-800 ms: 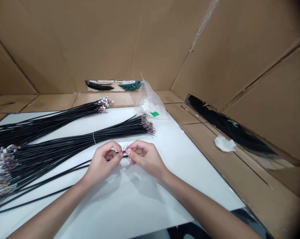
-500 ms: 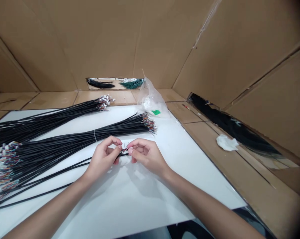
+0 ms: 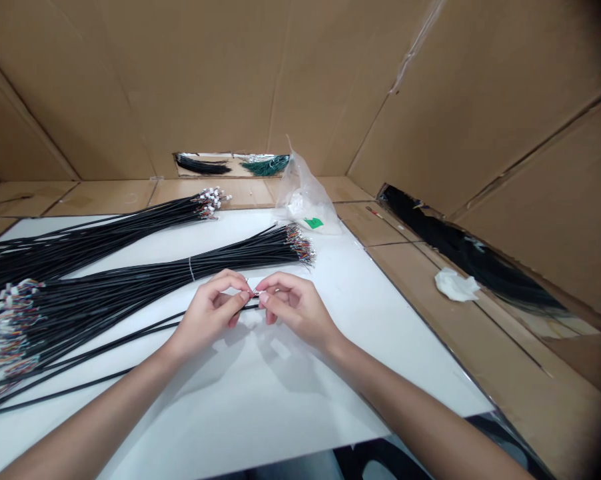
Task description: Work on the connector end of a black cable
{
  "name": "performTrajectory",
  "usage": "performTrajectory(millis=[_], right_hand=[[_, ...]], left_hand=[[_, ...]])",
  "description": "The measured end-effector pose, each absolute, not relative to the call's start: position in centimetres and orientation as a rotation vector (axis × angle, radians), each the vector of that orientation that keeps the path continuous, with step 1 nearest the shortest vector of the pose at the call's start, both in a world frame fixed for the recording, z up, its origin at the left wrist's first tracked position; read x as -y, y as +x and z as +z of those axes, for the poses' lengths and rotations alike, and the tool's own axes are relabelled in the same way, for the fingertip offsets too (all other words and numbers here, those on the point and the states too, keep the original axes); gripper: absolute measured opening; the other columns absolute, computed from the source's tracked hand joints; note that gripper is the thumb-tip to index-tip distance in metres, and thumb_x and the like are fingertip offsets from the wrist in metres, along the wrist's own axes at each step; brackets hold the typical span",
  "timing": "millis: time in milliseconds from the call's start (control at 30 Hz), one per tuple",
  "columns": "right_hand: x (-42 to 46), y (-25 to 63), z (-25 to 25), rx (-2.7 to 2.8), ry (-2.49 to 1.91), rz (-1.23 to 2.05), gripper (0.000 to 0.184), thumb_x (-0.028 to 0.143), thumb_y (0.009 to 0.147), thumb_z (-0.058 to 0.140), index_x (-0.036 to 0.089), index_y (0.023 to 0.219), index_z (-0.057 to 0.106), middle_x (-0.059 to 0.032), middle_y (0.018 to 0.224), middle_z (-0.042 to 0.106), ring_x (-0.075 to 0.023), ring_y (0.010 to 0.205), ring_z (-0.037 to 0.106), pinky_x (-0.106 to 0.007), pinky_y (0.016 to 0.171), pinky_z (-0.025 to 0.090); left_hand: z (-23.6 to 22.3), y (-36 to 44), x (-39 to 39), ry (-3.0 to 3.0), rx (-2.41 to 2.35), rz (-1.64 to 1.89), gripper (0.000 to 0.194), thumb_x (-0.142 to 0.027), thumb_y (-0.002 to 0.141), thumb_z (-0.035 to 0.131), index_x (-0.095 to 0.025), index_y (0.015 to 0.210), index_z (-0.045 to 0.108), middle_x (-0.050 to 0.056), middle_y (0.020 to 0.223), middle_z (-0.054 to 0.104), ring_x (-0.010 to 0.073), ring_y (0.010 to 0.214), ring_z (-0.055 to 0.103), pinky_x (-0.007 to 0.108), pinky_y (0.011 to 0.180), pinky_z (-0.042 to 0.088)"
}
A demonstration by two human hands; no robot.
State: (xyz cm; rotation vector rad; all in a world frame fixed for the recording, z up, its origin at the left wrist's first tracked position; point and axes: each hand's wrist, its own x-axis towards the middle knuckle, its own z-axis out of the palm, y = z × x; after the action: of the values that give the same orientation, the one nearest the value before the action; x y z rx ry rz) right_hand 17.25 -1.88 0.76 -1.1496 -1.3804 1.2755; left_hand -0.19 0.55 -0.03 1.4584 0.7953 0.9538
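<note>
My left hand [image 3: 211,312] pinches the end of a thin black cable [image 3: 130,333] that runs off to the left across the white sheet [image 3: 260,400]. My right hand [image 3: 293,308] is closed, its thumb and forefinger pinched at the cable's tip where a small white piece shows between the two hands. Both hands meet fingertip to fingertip just in front of a tied bundle of black cables [image 3: 180,272] with coloured wire ends [image 3: 300,245].
A second black cable bundle [image 3: 95,233] with white connectors lies further back left. A clear plastic bag [image 3: 303,199] sits behind the bundles. A crumpled white tissue [image 3: 455,285] and a black strip [image 3: 460,253] lie on the cardboard at the right. Cardboard walls surround the workspace.
Both hands have drawn closer together at the cable tip and sit slightly higher in the picture; the pinch on the cable persists.
</note>
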Motion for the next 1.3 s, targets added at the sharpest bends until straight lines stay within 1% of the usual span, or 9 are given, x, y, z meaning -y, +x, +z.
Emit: performTrajectory(millis=[133, 300, 433, 533, 700, 833, 933, 1100, 1300], right_hand=[[1.7, 17.4, 0.8, 1.43, -1.173, 1.217, 0.019, 0.032, 0.077, 0.064, 0.014, 0.082, 0.06, 0.0003, 0.071, 0.057, -0.0086, 0.047, 0.054, -0.022, 0.046, 0.044], [1.6, 17.7, 1.4, 1.506, -1.164, 1.133, 0.022, 0.034, 0.079, 0.062, 0.014, 0.069, 0.058, 0.0017, 0.061, 0.053, -0.0075, 0.045, 0.048, -0.021, 0.043, 0.037], [1.6, 17.8, 1.4, 1.434, -1.158, 1.287, 0.029, 0.039, 0.08, 0.061, 0.016, 0.064, 0.054, 0.0061, 0.045, 0.045, -0.0064, 0.039, 0.04, -0.02, 0.04, 0.03], [1.5, 17.9, 1.1, 1.305, -1.11, 1.453, 0.031, 0.04, 0.08, 0.063, 0.016, 0.063, 0.053, 0.0073, 0.04, 0.044, -0.0051, 0.035, 0.035, -0.02, 0.038, 0.026], [1.6, 17.8, 1.0, 1.093, -0.995, 1.711, 0.029, 0.037, 0.076, 0.068, 0.014, 0.063, 0.058, 0.0075, 0.044, 0.043, -0.0034, 0.034, 0.032, -0.019, 0.035, 0.019], [1.8, 17.8, 1.4, 0.996, -0.963, 1.853, 0.027, 0.034, 0.074, 0.07, 0.013, 0.062, 0.058, 0.0076, 0.048, 0.04, -0.0025, 0.034, 0.033, -0.018, 0.035, 0.017], [1.8, 17.8, 1.7, 0.963, -0.947, 1.93, 0.026, 0.032, 0.071, 0.071, 0.013, 0.061, 0.057, 0.0076, 0.048, 0.04, -0.0018, 0.034, 0.031, -0.017, 0.034, 0.015], [1.8, 17.9, 1.7, 0.962, -0.9, 2.003, 0.027, 0.027, 0.066, 0.073, 0.014, 0.057, 0.051, 0.0067, 0.05, 0.044, -0.0013, 0.033, 0.033, -0.017, 0.033, 0.015], [1.9, 17.7, 1.7, 0.944, -0.877, 2.03, 0.029, 0.029, 0.068, 0.074, 0.014, 0.058, 0.052, 0.006, 0.051, 0.048, -0.001, 0.032, 0.033, -0.017, 0.031, 0.016]], left_hand=[[-0.2, -0.5, -0.7, 1.359, -0.713, 0.958, 0.012, -0.03, 0.082, 0.064, -0.019, 0.079, 0.068, 0.001, 0.095, 0.05, 0.0021, 0.051, 0.05, 0.019, 0.046, 0.042], [0.1, -0.6, -0.6, 1.346, -0.73, 0.949, 0.007, -0.025, 0.075, 0.072, -0.018, 0.075, 0.072, 0.001, 0.098, 0.049, -0.0015, 0.047, 0.048, 0.018, 0.045, 0.044], [0.5, -0.4, -0.2, 1.406, -0.833, 0.96, 0.009, -0.025, 0.072, 0.074, -0.016, 0.071, 0.073, 0.002, 0.098, 0.05, -0.0009, 0.047, 0.049, 0.016, 0.042, 0.044], [0.6, -0.2, 0.3, 1.575, -0.912, 1.037, 0.008, -0.023, 0.074, 0.071, -0.015, 0.071, 0.072, 0.003, 0.094, 0.052, 0.0001, 0.047, 0.048, 0.016, 0.041, 0.042], [0.7, -0.1, 1.1, 2.038, -0.969, 1.295, 0.01, -0.012, 0.08, 0.06, -0.015, 0.072, 0.063, 0.003, 0.085, 0.055, 0.0037, 0.052, 0.049, 0.016, 0.044, 0.042], [0.2, -0.5, 1.2, 2.539, -0.884, 1.496, 0.015, -0.004, 0.076, 0.062, -0.017, 0.073, 0.055, 0.002, 0.081, 0.059, 0.0076, 0.063, 0.055, 0.017, 0.051, 0.042], [-0.2, -0.8, 1.1, 2.766, -0.853, 1.53, 0.018, -0.003, 0.075, 0.064, -0.018, 0.076, 0.054, 0.002, 0.081, 0.063, 0.0083, 0.063, 0.057, 0.018, 0.052, 0.041], [-0.3, -1.1, 1.2, 2.936, -0.846, 1.487, 0.018, -0.002, 0.076, 0.061, -0.018, 0.074, 0.054, 0.002, 0.079, 0.065, 0.0081, 0.057, 0.056, 0.02, 0.049, 0.04], [-0.7, -1.4, 1.3, 2.891, -0.833, 1.512, 0.013, -0.009, 0.082, 0.055, -0.019, 0.074, 0.057, 0.003, 0.08, 0.065, 0.0082, 0.058, 0.057, 0.019, 0.05, 0.044]])
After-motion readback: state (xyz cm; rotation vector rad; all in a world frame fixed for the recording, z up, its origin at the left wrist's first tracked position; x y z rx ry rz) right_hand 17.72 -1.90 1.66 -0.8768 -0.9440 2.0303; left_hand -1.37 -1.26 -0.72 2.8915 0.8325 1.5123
